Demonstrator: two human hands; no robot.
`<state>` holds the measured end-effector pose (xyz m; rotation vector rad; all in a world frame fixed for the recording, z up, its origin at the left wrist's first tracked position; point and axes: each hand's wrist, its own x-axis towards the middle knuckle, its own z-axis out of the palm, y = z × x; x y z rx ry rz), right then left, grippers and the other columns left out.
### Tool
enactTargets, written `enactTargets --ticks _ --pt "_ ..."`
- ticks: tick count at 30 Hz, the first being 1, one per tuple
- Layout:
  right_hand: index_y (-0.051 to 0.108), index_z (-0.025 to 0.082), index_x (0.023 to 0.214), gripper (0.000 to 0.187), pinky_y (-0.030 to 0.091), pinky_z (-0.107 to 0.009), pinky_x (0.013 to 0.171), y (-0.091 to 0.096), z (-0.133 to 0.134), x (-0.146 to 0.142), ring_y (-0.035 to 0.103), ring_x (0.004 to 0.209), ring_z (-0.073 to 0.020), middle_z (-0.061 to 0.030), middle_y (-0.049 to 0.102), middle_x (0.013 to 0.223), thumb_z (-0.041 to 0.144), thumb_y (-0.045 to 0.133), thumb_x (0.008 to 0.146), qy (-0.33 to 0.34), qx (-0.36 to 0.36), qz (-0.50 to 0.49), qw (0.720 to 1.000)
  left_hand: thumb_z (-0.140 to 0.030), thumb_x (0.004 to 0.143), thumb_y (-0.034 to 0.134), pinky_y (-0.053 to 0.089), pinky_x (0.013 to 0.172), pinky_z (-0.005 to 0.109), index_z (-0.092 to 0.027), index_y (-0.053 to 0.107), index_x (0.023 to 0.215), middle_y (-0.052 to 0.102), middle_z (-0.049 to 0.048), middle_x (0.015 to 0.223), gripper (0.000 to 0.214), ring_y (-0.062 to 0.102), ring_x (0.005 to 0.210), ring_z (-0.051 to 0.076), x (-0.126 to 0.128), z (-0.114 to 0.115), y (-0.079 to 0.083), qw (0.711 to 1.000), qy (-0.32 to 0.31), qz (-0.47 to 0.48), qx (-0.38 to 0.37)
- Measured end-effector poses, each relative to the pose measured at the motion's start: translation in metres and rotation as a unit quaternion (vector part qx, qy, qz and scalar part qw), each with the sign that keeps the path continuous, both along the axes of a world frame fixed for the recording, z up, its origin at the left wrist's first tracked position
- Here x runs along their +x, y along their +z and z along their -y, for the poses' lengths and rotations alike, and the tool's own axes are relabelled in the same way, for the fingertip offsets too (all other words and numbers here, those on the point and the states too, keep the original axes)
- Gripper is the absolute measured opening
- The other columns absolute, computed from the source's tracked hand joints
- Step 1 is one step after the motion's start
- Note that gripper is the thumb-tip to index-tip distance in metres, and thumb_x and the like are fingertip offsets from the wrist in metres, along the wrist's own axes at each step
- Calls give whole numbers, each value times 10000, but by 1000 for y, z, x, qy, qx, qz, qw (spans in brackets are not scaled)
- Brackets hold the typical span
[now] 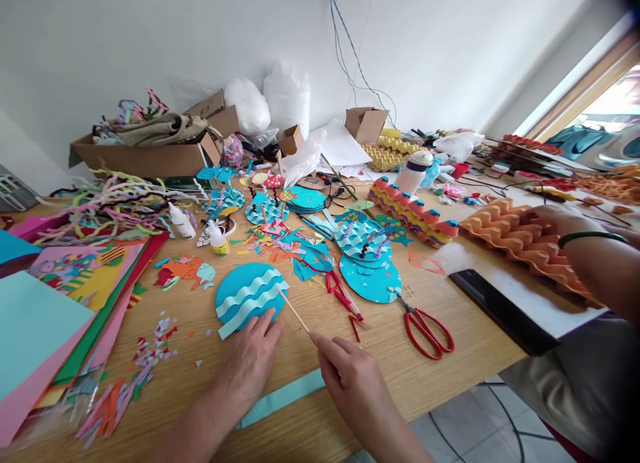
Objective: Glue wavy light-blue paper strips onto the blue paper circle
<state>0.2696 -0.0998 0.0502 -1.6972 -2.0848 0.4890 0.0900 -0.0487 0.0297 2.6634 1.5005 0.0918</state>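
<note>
A round blue paper disc (pixel 253 293) with wavy light-blue strips (pixel 250 291) across it lies flat on the table. My left hand (pixel 253 356) rests on its lower edge, fingers laid down over the paper. Pinched in my right hand (pixel 350 376) is a thin wooden stick (pixel 294 308), its far tip touching the end of the upper wavy strip. A straight light-blue paper strip (pixel 285 396) lies below the disc, partly behind my right hand. Red-handled scissors (pixel 427 333) lie to the right, tips against another blue disc (pixel 373 279).
White glue bottles (pixel 217 239) stand behind the disc. Coloured paper sheets (pixel 40 329) and paper scraps (pixel 150 356) lie at left. A black phone-like slab (pixel 503 309) is at right, near another person's hand (pixel 555 219) on an orange egg tray (pixel 515 239).
</note>
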Motion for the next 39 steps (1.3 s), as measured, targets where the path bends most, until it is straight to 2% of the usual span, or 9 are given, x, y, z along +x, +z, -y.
enactTargets --ticks 3,6,12,15,20,24,27,35,39 --pt "611 193 1112 347 381 -201 544 1 8 5 569 578 -120 -28 602 679 142 369 869 -3 24 -50 998 -49 784 387 490 859 362 -170 603 1055 598 95 1174 367 585 988 214 -10 7 4 996 -30 77 33" --pt "610 192 1106 340 392 -205 544 -1 11 4 575 586 -123 -33 608 688 157 366 872 9 24 -76 997 -99 828 347 505 823 308 -205 618 981 662 56 1001 329 610 921 180 -29 14 13 985 -46 155 58" --pt "613 203 1106 344 419 -208 569 0 11 -9 608 636 -132 -51 650 757 163 367 868 52 -6 -97 994 -206 845 355 524 705 268 -211 614 886 678 37 858 262 648 778 167 -79 10 19 978 50 190 69" --pt "611 200 1108 344 414 -208 561 3 11 -13 610 634 -134 -52 652 753 165 369 866 60 -7 -89 994 -201 829 359 521 711 275 -218 622 875 680 35 860 267 645 789 170 -91 7 15 981 58 178 53" --pt "618 201 1092 340 407 -215 561 3 13 -16 620 638 -141 -49 659 754 162 369 865 70 -17 -62 995 -152 812 368 499 806 318 -216 639 952 670 50 968 311 612 903 188 -91 6 9 989 42 133 44" --pt "611 213 1100 339 413 -211 580 5 15 -18 628 668 -139 -49 666 787 162 371 866 76 -32 -55 995 -130 819 370 488 821 344 -218 646 953 661 44 958 318 579 899 195 -86 1 10 992 22 108 63" --pt "609 217 1096 334 412 -212 581 7 15 -20 629 676 -140 -46 668 799 165 371 868 81 -36 -53 995 -79 811 349 482 828 342 -220 648 950 657 42 947 357 561 898 188 -81 -1 12 995 11 88 47" --pt "610 201 1093 331 406 -216 569 7 13 -18 626 661 -144 -52 668 786 166 369 869 86 -20 -57 994 -24 799 312 461 885 355 -202 637 991 648 50 1007 417 547 958 183 -76 -2 13 998 17 63 5" --pt "608 189 1098 328 406 -219 572 8 11 -17 620 658 -145 -55 660 777 172 368 875 74 -9 -67 995 -6 790 307 458 889 357 -194 638 978 649 56 996 425 556 955 185 -75 -4 12 998 16 59 10"
